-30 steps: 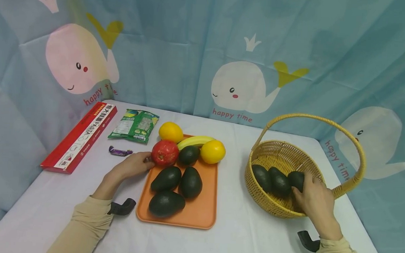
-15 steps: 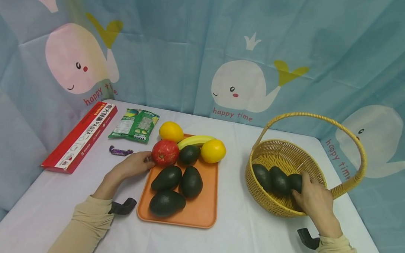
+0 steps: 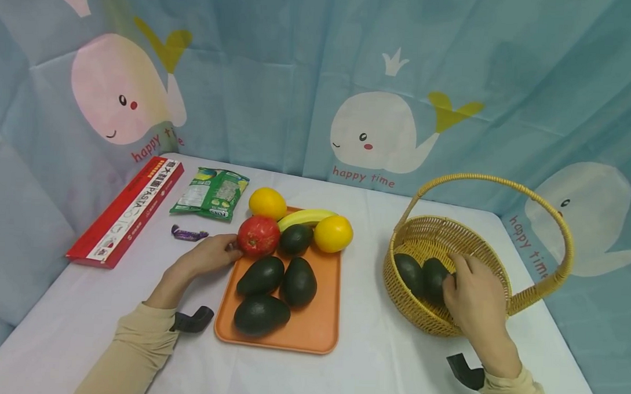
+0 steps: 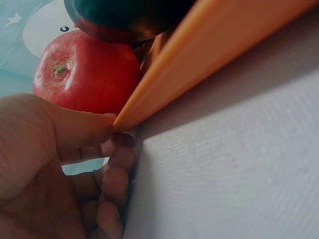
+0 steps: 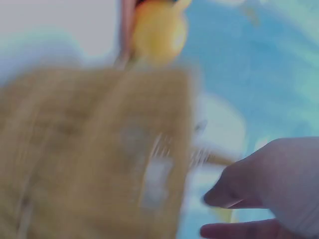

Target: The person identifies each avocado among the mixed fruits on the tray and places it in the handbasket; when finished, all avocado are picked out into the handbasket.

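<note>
- Near the middle of the white-covered table (image 3: 364, 367) we see a shallow orange tray (image 3: 316, 330) with rounded corners.
- We see the left hand (image 3: 211, 256) at the tray's left edge; the left wrist view shows thumb and forefinger closed on its rim, the other fingers loosely bent.
- Beside that grip, at the tray's far left, we find a round red pomegranate (image 3: 259, 236).
- On the tray's nearer half we count three smooth dark green avocados (image 3: 261, 315); behind them, a fourth dark green avocado (image 3: 295, 239), a curved yellow banana (image 3: 304, 218) and a rounded yellow lemon (image 3: 333, 233).
- Well apart, right of the tray, we see a round woven tan basket (image 3: 410, 311) with an arched handle; two dark avocados (image 3: 409, 274) show inside.
- The right hand (image 3: 476, 298) reaches over that basket, fingers bent downward, thumb near one avocado; we cannot tell whether it holds anything.
</note>
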Tool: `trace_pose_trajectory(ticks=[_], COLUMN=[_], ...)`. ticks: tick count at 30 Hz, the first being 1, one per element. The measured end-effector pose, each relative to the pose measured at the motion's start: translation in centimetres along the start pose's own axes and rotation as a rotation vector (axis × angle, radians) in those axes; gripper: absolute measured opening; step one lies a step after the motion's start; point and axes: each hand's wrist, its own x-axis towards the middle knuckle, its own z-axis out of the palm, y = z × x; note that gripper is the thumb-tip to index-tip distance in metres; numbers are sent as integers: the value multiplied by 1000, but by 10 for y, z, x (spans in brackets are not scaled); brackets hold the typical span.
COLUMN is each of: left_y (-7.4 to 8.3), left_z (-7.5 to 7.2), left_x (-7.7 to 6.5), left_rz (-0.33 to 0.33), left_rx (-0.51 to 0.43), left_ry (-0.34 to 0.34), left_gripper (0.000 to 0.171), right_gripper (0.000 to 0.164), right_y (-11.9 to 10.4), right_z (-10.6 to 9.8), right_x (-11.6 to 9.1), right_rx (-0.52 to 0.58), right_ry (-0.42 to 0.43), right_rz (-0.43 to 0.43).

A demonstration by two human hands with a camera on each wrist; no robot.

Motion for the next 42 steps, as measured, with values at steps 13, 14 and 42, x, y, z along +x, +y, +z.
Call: trace_pose_trajectory(ticks=[13,14,42], left_y=[-2,-2,1], left_z=[0,0,-2], left_x=[1,1,-1], left_rz=[-6,-8,5], left_rx=[1,2,15], left_ry=[0,1,2], left_gripper=[48,48,45], right_gripper=[41,41,48], right_y=[-139,-147,-173], right_z=[39,44,71], right_x=[17,17,16], right_rx=[201,199,275], right_ry=[-17,-44,-364], right_rz=[-300,-311,-367])
